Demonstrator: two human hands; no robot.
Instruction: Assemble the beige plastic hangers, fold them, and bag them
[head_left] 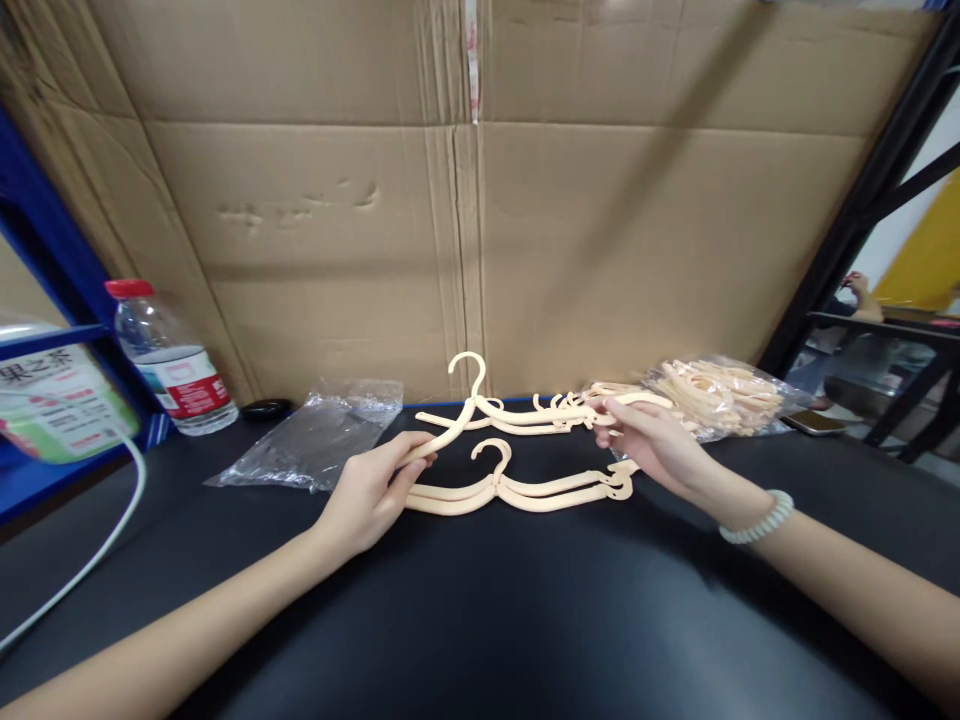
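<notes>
A cream plastic clothes hanger (531,417) is raised a little above the table, its hook upward. My left hand (375,490) is closed around its left arm. At the right end of that hanger, my right hand (646,440) has its thumb and fingers pinched together; the exact grip is partly hidden. In front of it, a second stack of cream hangers (551,496) lies flat on the black table, hook pointing away from me. The left ends of that stack pass beneath my left hand. More loose cream hanger pieces (561,402) lie behind the raised hanger.
A clear bag of cream hanger parts (724,390) lies at the back right, near a phone (814,423). To the left are a crumpled plastic bag (311,440), a water bottle (176,365) and a white cable (112,540). A cardboard wall (337,230) closes off the back.
</notes>
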